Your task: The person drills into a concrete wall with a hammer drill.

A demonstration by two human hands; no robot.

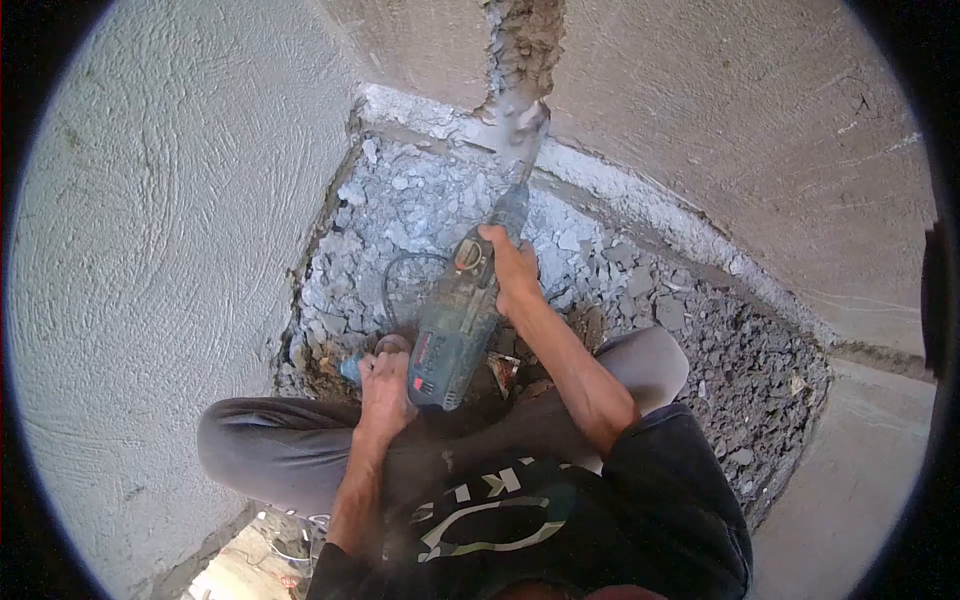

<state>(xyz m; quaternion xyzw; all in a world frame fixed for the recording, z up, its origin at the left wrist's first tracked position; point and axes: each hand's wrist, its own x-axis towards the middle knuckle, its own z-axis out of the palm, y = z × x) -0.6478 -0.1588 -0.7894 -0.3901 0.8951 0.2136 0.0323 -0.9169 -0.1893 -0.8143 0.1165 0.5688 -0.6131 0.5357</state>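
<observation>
A blue-green rotary hammer drill (455,325) points up and away from me into the foot of a rough vertical groove (522,60) cut in the plastered wall. My left hand (385,385) is closed around the drill's rear handle. My right hand (512,272) grips the front of the drill body, just behind the chuck. The bit tip (520,165) is lost in pale dust at the groove's base. I am crouched, knees in grey trousers on either side of the tool.
Broken grey rubble (600,270) covers the floor in the corner. A combed plaster wall (170,250) stands on the left, a smoother wall (750,130) on the right. The drill's black cord (395,280) loops over the rubble. A concrete ledge (860,470) lies at right.
</observation>
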